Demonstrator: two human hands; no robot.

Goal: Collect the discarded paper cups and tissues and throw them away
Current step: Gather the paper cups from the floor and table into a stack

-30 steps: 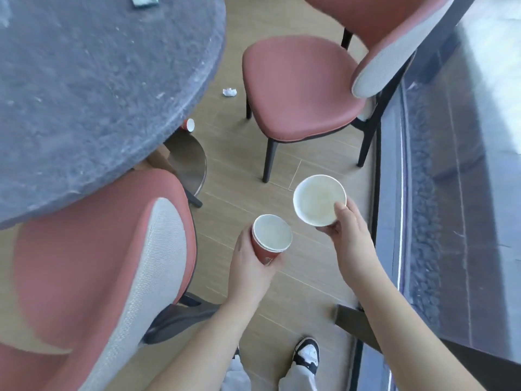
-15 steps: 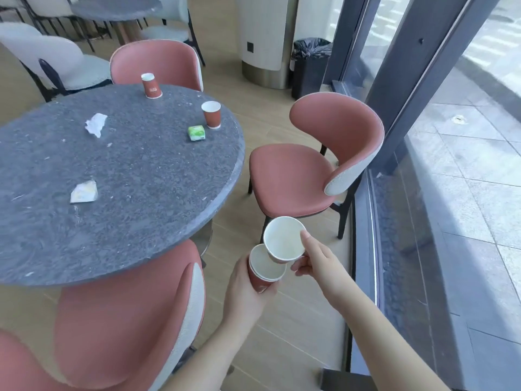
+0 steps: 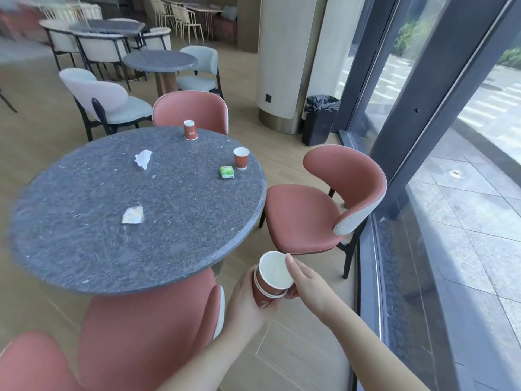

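On the round surface (image 3: pixel 84 235) sit two red cups (image 3: pixel 190 130), two tissues (image 3: pixel 143 158) and a green packet (image 3: pixel 227 172). Just off its near edge, both my hands wrap the nested cups (image 3: pixel 272 277): left hand (image 3: pixel 248 303) around the outer one, right hand (image 3: pixel 306 280) on the inner, their mouths tilted up toward me.

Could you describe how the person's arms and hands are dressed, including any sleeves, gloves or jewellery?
Both forearms are bare as far as the view shows; no sleeve edge comes into view. The left hand and the right hand wear no gloves. No watch, bracelet or ring is visible on either wrist or on the fingers that show. The fingernails look short and unpainted, though they are small in this view.
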